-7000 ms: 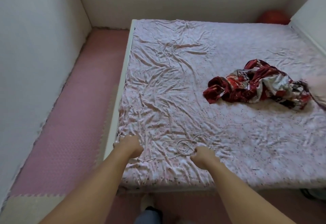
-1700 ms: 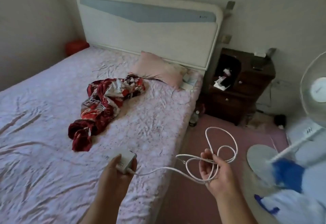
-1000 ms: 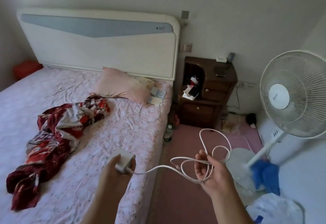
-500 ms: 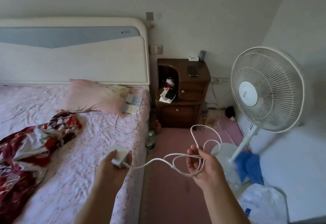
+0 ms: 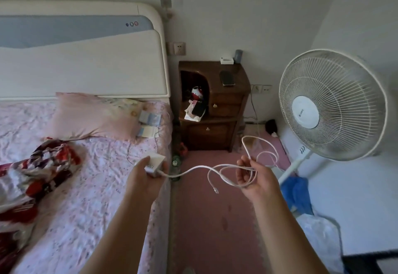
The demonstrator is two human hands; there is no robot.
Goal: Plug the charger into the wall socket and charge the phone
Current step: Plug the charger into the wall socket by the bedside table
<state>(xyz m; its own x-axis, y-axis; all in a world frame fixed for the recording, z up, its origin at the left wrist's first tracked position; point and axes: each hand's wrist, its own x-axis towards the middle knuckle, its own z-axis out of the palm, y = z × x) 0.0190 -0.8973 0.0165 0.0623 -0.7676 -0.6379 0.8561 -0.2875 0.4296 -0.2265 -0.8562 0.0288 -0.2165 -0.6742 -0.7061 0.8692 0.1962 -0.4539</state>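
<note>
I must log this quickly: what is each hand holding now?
Left hand: closed on the white charger block.
Right hand: fingers curled around loops of the white cable.

print on charger and fan hub too blurred to read

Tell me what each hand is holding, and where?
The left hand grips the white charger by its block. The right hand holds the cable by its loose loops.
</note>
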